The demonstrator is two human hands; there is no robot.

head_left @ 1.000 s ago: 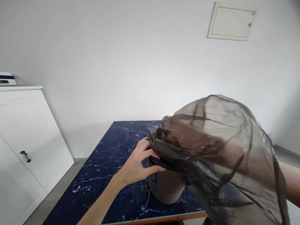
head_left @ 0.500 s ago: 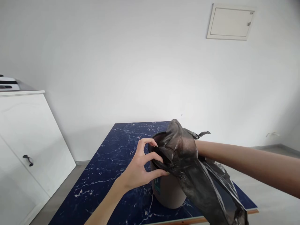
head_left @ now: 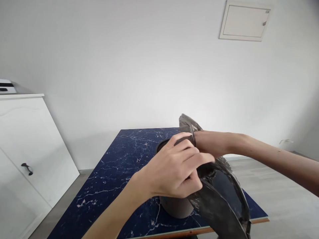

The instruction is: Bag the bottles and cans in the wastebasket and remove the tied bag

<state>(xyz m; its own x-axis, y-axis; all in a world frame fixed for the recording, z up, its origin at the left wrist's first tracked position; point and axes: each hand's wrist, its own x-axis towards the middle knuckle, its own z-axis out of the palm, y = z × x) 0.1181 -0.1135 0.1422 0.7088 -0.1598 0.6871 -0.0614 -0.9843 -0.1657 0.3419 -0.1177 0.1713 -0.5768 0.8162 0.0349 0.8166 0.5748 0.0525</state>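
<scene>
A grey-brown bin (head_left: 176, 208) stands upright on a dark blue marble-patterned table, with a black garbage bag (head_left: 219, 205) bunched at its mouth and draping down its right side. My left hand (head_left: 178, 167) is across the top of the bin, its bent fingers closed on the bag close to my right wrist. From the right, my right forearm (head_left: 244, 144) reaches into the bag's opening. The plastic and my left fingers hide my right hand (head_left: 205, 141) past the wrist, so its fingers cannot be made out. Much of the bin's rim is also covered.
The blue table (head_left: 119, 169) has a wooden front edge (head_left: 206, 230) and reaches back to the white wall. At the left stands a white cabinet (head_left: 32, 139) with a black handle. A white wall panel (head_left: 245, 21) is at the upper right.
My left hand has moved from the bin's left rim across to the right, over the mouth, and turned. My right arm is raised slightly, and the bag's opening has shifted with it.
</scene>
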